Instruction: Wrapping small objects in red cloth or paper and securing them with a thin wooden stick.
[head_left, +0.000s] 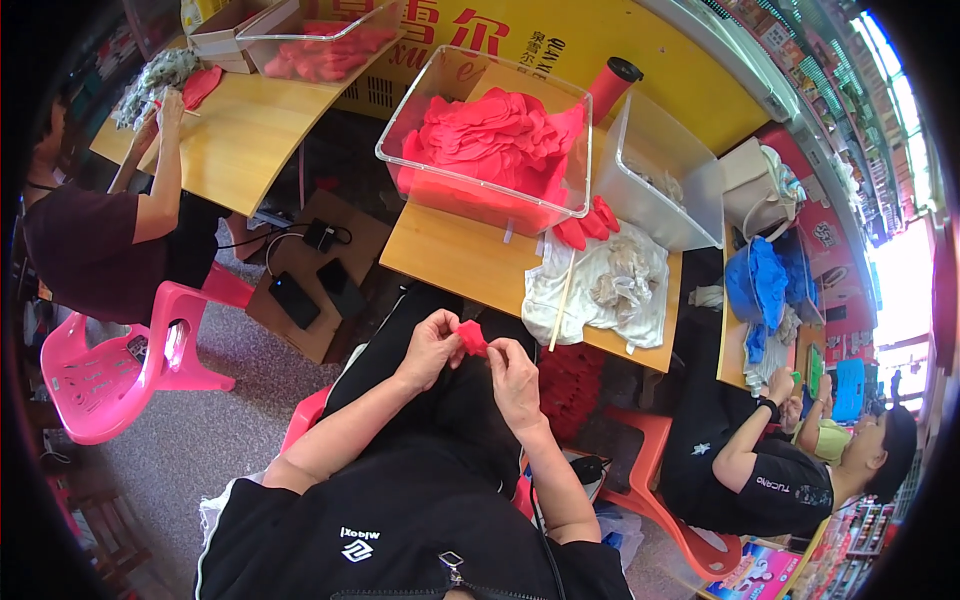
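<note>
A small red cloth piece (471, 338) is held up over my lap, stretched between both hands. My left hand (434, 348) pinches its left side, and my right hand (514, 380) grips its right edge with thumb and fingers together. Beyond my hands, a wooden table (440, 248) carries a clear plastic bin (480, 190) heaped with red cloth pieces (490, 135). Several more red pieces (588, 224) lie beside that bin. To their right a white cloth (555, 285) is spread out, with a thin wooden stick (562, 300) and a crumpled clear plastic bag (628, 275) on it.
A second clear bin (660, 170) stands at the table's right. At left a person (95, 240) works at another table (250, 130); a pink chair (110, 375) is below. Another person (740, 460) sits at right on an orange chair (650, 490). Phones (294, 299) lie on a low board (320, 270).
</note>
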